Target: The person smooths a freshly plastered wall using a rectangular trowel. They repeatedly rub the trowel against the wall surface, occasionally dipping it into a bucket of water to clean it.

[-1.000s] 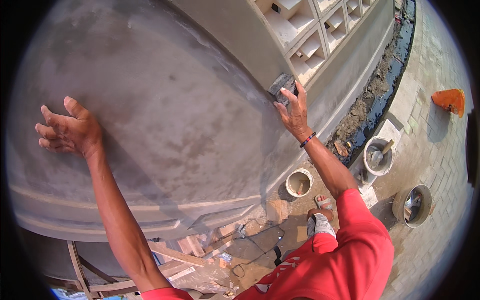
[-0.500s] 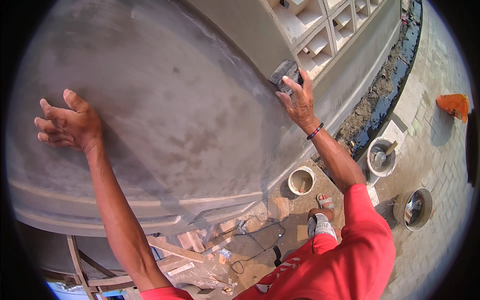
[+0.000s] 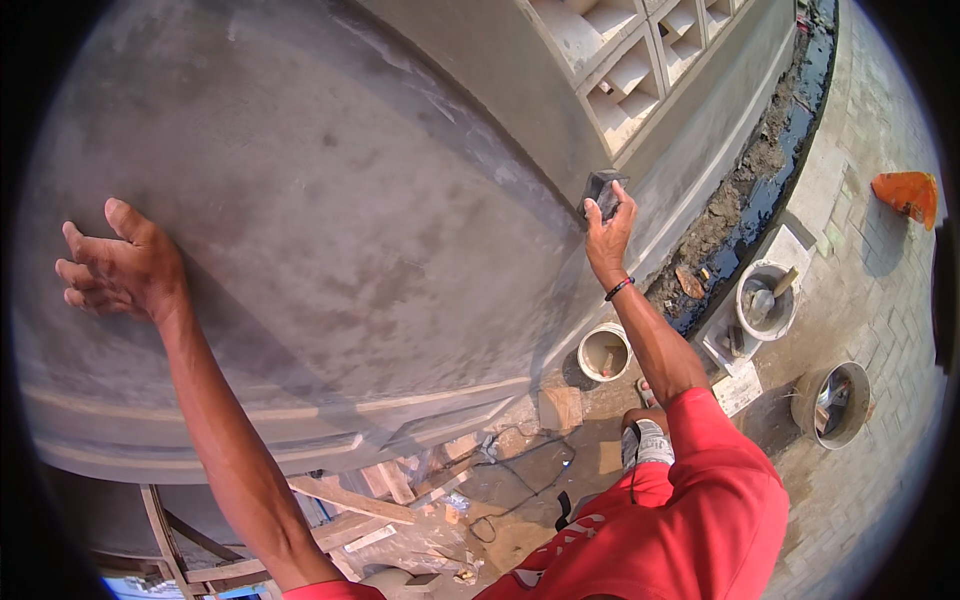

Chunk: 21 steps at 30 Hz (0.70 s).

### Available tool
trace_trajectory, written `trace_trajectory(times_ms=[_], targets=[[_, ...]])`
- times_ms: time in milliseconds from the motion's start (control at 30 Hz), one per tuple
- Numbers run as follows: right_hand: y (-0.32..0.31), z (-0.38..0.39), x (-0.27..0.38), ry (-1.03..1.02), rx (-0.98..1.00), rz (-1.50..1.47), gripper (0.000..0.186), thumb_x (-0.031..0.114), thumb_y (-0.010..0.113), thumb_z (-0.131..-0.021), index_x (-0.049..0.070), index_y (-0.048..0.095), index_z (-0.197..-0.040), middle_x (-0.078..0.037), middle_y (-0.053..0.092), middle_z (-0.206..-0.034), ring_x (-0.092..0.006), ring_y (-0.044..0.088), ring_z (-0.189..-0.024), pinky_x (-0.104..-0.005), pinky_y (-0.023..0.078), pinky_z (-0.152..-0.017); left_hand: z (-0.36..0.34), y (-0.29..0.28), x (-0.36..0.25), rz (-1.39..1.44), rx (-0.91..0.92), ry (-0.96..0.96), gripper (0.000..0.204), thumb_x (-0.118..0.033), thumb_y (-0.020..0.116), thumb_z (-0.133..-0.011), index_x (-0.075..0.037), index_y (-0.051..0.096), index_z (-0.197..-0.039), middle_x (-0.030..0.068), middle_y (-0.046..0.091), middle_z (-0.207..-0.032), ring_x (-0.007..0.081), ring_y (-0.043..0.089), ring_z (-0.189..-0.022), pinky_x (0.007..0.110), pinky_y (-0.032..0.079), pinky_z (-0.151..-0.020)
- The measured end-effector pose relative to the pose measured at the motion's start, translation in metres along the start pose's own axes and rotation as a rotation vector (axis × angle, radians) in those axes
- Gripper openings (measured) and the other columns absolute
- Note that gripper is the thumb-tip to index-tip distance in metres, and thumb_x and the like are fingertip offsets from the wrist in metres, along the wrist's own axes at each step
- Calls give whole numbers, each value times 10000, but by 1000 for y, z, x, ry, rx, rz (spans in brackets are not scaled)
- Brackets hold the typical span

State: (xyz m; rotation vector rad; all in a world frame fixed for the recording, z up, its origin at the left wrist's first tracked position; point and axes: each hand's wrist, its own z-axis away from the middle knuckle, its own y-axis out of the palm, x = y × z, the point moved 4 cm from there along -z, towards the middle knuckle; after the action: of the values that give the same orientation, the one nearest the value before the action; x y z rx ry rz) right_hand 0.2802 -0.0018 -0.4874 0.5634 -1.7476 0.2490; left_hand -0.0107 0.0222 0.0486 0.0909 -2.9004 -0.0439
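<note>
My right hand [image 3: 610, 235] grips a small dark grey block [image 3: 602, 190], the fingers bent round its near side. It is at the lower end of the dark edge line, where the broad grey plastered wall [image 3: 350, 210] meets the narrower face beside the openwork blocks. The block appears to touch the plaster there; its underside is hidden. Over at the far left my left hand [image 3: 125, 260] has its fingers apart and curved, with nothing in it. It is against or just off the smooth damp-looking plaster, and contact cannot be made out.
White openwork blocks [image 3: 630, 85] top the wall at right. Below run a muddy ditch with dark water [image 3: 735, 250] and a paved path. A white bucket [image 3: 604, 352], a bucket with a tool [image 3: 768, 300] and another bucket [image 3: 842, 405] stand near my feet. Loose planks [image 3: 350, 497] lie below.
My right hand has moved with the block down and right along the edge, toward me. My left hand has shifted slightly left and down, its fingers still apart.
</note>
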Motion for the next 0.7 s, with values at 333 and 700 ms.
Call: trace_trajectory(times_ms=[333,700], targets=[[22,-7,69,-328,-41,88,540,264,718,-897,165,495,-1378,-233,390,-1357,-398,443,-1235,-517,380,-1020,0,4,5,2,-9,9,736,-596,422,-960,-119,331,-1514,299,204,-1545,523,96,-1443,619,152,-1149],[44,-32,163,-333,-122,36,559,256,709,-889,176,493,-1399,-234,410,-1302,-416,437,-1238,-538,370,-1022,3,4,8,-1,10,-10,717,-591,430,-960,-143,335,-1512,306,210,-1548,540,127,-1433,623,168,-1142]])
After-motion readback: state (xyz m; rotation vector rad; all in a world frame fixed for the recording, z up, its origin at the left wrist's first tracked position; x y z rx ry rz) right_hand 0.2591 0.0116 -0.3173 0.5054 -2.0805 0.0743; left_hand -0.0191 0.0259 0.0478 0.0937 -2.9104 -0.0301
